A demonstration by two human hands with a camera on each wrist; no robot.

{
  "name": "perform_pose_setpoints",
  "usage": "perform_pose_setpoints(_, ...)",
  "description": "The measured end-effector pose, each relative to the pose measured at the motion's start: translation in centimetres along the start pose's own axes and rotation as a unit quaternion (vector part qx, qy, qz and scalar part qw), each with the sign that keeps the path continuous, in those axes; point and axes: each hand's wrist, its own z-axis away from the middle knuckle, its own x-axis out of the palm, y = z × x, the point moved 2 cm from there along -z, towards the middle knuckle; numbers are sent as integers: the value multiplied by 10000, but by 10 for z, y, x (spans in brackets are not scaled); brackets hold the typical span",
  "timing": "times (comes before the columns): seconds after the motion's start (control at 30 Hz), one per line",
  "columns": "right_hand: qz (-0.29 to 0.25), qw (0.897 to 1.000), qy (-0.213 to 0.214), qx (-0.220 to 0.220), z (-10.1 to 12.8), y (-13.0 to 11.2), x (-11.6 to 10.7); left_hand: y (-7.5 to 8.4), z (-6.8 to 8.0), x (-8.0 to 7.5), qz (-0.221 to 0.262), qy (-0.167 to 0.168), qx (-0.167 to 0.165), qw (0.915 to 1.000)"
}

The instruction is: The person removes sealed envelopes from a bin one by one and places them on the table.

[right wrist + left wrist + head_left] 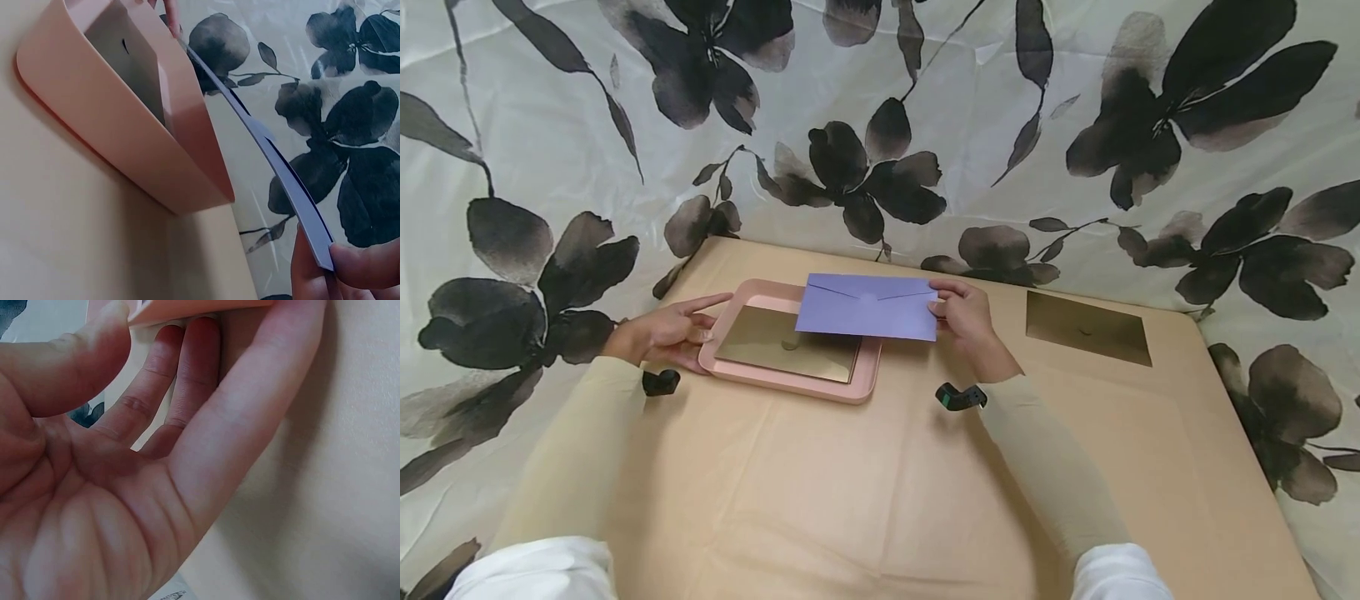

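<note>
A pink tray lies on the tan table and holds a gold envelope. My right hand pinches the right edge of a lilac envelope and holds it just above the tray's right part. The right wrist view shows the lilac envelope edge-on, pinched between thumb and fingers, hovering over the pink tray. My left hand rests against the tray's left rim with straight fingers. In the left wrist view the fingers lie under the tray's rim.
A second gold envelope lies flat at the table's back right. Floral cloth hangs behind and at both sides of the table. The table's front part is bare tan paper.
</note>
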Motion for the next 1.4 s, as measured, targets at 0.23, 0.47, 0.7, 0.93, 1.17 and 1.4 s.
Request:
perform_pose_setpoints(0.23,-16,10000,41,53,-3,-2,-12,1,-2,1,132,-16,-44,9999)
perform_pose_setpoints(0.47,77,9998,150,67,-5,-1,-21,0,0,1,75,-4,-96,9999)
perform_pose_setpoints(0.7,139,9996,222,100,-7,1,-28,-2,2,1,141,-68,-89,9998)
perform_pose_setpoints(0.93,79,9994,327,82,-10,-2,-36,0,0,0,100,-65,-27,9999)
perform_pose_setpoints(1.17,-74,9989,454,21,-14,-6,-42,-1,-2,-2,-30,14,-38,10000)
perform_pose_setpoints(1.4,-97,9981,608,84,-15,-2,-50,-2,-2,-3,-25,-11,-45,10000)
